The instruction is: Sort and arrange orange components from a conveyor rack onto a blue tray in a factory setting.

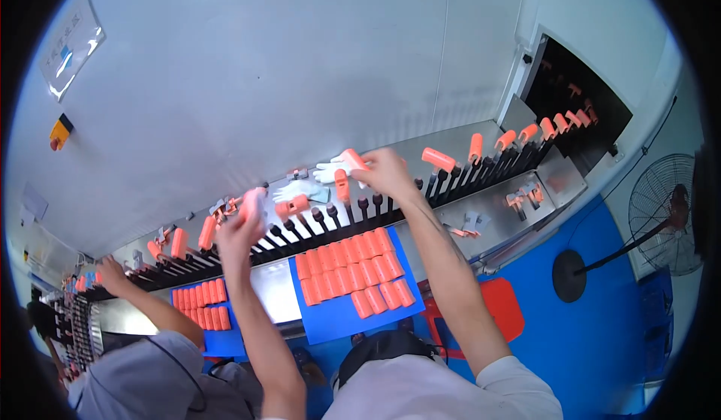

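My right hand [388, 173] pinches an orange half-tube plastic part [354, 159] above a row of black upright pegs [363, 206]. My left hand [239, 234] is closed round something orange and pale [258, 203], too blurred to name. Between the hands, an orange part [292, 206] and another orange part [342, 185] sit on pegs. White gloves [302, 191] lie behind that row. Below my hands, a blue sheet [329, 328] carries rows of similar orange parts [347, 275].
At left, a co-worker's hand [113, 276] is at the same peg line, beside another blue sheet [224, 342]. The line runs right into a dark opening [574, 89]. A red stool [502, 309] and a standing fan [665, 213] are on the right.
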